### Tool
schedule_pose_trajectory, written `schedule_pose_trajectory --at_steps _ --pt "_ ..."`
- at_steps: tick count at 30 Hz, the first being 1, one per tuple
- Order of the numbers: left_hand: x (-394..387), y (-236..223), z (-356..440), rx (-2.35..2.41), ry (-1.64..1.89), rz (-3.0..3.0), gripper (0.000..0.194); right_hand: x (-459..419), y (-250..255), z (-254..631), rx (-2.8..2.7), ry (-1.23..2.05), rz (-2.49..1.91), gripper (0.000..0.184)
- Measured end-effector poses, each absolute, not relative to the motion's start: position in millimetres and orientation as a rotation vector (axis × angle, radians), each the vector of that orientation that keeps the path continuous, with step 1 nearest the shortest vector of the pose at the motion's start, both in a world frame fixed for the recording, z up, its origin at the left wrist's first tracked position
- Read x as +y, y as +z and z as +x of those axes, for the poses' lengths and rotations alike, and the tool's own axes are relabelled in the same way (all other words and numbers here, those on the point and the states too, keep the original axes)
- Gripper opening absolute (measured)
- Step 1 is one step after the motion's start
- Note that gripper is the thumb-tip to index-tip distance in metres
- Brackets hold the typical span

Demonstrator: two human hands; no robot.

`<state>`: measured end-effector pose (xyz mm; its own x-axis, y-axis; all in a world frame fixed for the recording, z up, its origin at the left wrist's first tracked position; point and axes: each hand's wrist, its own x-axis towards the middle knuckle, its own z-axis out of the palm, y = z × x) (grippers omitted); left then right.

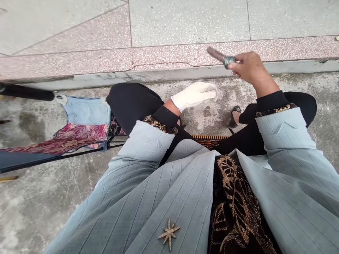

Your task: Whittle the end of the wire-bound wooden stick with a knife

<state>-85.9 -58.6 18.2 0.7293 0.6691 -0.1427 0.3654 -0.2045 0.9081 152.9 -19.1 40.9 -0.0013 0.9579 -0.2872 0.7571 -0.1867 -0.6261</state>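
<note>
In the head view my right hand point(250, 68), bare, is closed at the near end of a short brown rod point(215, 53). A coil of grey metal wire point(228, 62) is wound around the rod, and my thumb and fingers press against that coil. The rod's free end points up and to the left, slightly blurred. My left hand point(194, 95) wears a white knitted glove. Its fingers are curled together, and whatever they hold, if anything, is hidden. The two hands are apart, both in front of my knees.
A raised terrazzo ledge point(164, 56) runs across ahead, with a crack at its edge. On the left stands a folding chair point(87, 111) with blue and red floral fabric. A black bar point(26, 92) juts in at far left. Beneath me is a woven seat point(210, 141).
</note>
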Motion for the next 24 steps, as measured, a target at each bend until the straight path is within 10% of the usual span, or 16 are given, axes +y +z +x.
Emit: schedule_pose_trajectory --at_steps 8,15,24 --pt "-48.5 13.9 -98.1 1.057 0.483 1.938 0.024 -31.1 57.5 159.0 -2.321 2.093 -1.391 0.036" --pt "-48.3 0.7 -86.8 0.992 0.453 1.749 0.024 -46.6 72.7 158.5 -1.49 1.442 -1.349 0.03" --pt "-55.2 7.1 -83.8 0.866 0.322 1.812 0.021 -29.4 49.7 149.4 -1.843 1.128 -1.851 0.03"
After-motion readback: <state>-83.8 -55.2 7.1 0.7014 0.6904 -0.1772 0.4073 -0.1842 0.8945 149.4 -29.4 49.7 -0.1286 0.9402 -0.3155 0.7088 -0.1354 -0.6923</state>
